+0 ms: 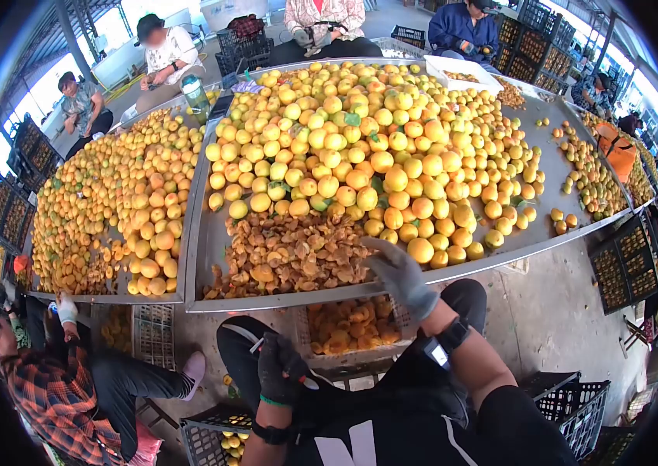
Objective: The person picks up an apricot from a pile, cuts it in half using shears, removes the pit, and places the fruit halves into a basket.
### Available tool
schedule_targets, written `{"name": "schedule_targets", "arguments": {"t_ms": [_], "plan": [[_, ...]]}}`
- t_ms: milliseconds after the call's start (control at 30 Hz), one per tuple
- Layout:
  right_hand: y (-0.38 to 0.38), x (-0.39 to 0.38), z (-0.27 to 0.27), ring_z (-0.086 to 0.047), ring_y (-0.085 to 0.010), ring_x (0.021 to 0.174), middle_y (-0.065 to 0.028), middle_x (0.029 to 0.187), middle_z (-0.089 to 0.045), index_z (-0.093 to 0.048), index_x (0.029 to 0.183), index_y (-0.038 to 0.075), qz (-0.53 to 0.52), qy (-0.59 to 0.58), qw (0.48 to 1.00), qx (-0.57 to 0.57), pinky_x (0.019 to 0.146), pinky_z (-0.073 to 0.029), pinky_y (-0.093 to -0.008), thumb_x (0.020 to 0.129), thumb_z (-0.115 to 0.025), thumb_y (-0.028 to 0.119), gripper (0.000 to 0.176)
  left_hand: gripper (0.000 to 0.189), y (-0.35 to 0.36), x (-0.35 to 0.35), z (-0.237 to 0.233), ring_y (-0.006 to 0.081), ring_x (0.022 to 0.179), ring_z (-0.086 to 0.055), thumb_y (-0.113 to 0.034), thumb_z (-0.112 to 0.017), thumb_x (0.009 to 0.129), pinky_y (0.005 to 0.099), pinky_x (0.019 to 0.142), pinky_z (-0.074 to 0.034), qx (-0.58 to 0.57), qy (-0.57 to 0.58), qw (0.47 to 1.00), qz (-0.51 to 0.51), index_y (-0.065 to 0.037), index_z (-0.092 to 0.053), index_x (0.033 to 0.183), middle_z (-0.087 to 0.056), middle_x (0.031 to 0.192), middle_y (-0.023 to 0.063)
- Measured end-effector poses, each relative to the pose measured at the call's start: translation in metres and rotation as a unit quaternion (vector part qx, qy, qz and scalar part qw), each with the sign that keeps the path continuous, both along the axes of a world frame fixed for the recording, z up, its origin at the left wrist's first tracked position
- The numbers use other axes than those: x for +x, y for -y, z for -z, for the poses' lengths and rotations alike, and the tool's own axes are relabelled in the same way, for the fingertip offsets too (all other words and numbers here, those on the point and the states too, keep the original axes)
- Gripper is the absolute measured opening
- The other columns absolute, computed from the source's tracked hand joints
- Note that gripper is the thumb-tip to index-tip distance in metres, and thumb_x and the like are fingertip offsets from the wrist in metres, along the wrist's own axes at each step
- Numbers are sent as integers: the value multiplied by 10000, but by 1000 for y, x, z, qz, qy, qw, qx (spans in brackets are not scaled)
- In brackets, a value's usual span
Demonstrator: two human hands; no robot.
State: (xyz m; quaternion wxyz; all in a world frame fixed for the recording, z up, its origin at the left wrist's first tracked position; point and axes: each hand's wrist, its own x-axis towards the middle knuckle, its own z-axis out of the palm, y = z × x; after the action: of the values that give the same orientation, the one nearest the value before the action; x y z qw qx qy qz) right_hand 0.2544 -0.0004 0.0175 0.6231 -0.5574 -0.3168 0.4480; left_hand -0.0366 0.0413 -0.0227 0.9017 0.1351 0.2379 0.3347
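Observation:
My right hand (pixel 400 276), in a grey glove, reaches over the front edge of the metal table (pixel 286 300). Its fingers are stretched out at the right end of a heap of wet brown-orange fruit pieces (pixel 290 256), beside whole yellow apricots (pixel 360 175). Down at my lap, my left hand (pixel 280 371) wears a dark glove and is closed round a slim tool (pixel 256 345) with a pale tip; a red and white bit shows on the hand's other side. Under the table edge, between my knees, stands a crate of orange apricot halves (pixel 352 326).
To the left, a second table (pixel 111 298) bears more apricots; a person in a plaid shirt (pixel 57 388) sits there. Black crates stand by my left (pixel 204 439) and right (pixel 577 404) sides. Several people sit across the table, near a white tray (pixel 461 75) and a bottle (pixel 195 97).

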Motion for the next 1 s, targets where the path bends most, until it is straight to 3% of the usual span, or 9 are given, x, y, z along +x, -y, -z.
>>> {"name": "schedule_targets", "arguments": {"t_ms": [67,133,400,467,567,633,667,733,1000], "plan": [[9,39,1,-606,-279,950,-114,1020,-632,-563,1222,140,71,551,824,-108,787,-485,-357,838,-615,157,388,272,2,-5,6,84,375,-342,-394,-487,959,250,374,-288,-15,-22,1000,-1,-170,-553,819,-374,547,-62],[17,64,3,-599,-326,950,-146,1025,-618,-591,1095,141,113,718,663,-176,811,-484,-410,782,-663,305,360,249,3,-8,14,89,379,-347,-371,-519,947,245,377,-286,-32,-33,999,5,-166,-546,806,-366,540,-56],[26,92,6,-610,-324,988,-163,1108,-609,-504,1256,109,38,581,775,-244,826,-495,-391,747,-737,315,597,159,5,17,-21,87,401,-397,-227,-588,911,243,383,-329,18,-214,975,52,-94,-568,827,-424,541,-23],[47,74,-1,-597,-291,1043,-132,1195,-583,-435,1337,72,78,42,996,-27,868,-488,-410,768,-739,250,669,135,10,24,-23,88,408,-414,-195,-597,904,245,386,-345,61,-275,958,58,-83,-572,832,-447,551,-18],[59,22,-3,-578,-269,1074,-111,1247,-550,-411,1355,66,7,-344,921,183,902,-478,-430,787,-723,188,659,111,12,37,-16,161,431,-496,-163,-607,890,292,410,-403,231,-361,897,104,-69,-582,837,-506,557,31],[64,-7,-14,-548,-283,1131,-123,1280,-524,-414,1357,79,-83,-434,878,187,927,-467,-449,776,-716,123,656,82,15,51,-14,244,489,-553,-154,-605,861,342,461,-443,574,-499,649,26,-76,-592,839,-546,585,82],[68,-14,-3,-539,-295,1148,-114,1310,-498,-413,1355,69,-116,-411,892,146,946,-458,-419,768,-724,112,666,82,17,54,-16,244,489,-553,-154,-605,861,342,461,-443,567,-507,648,28,-76,-592,839,-546,585,82],[78,-40,8,-548,-250,1127,-112,1266,-520,-417,1344,47,-104,-247,961,72,954,-445,-361,771,-737,115,659,100,20,58,-22,298,613,-608,-187,-618,816,392,541,-478,711,-554,429,68,-98,-608,860,-593,681,114],[102,-67,14,-552,-176,1020,-83,1058,-583,-645,960,41,-64,51,994,71,908,-430,-314,751,-737,23,229,290,47,55,-49,267,659,-624,-241,-682,787,351,590,-482,708,-464,484,221,-62,-561,981,-609,793,125]]}}
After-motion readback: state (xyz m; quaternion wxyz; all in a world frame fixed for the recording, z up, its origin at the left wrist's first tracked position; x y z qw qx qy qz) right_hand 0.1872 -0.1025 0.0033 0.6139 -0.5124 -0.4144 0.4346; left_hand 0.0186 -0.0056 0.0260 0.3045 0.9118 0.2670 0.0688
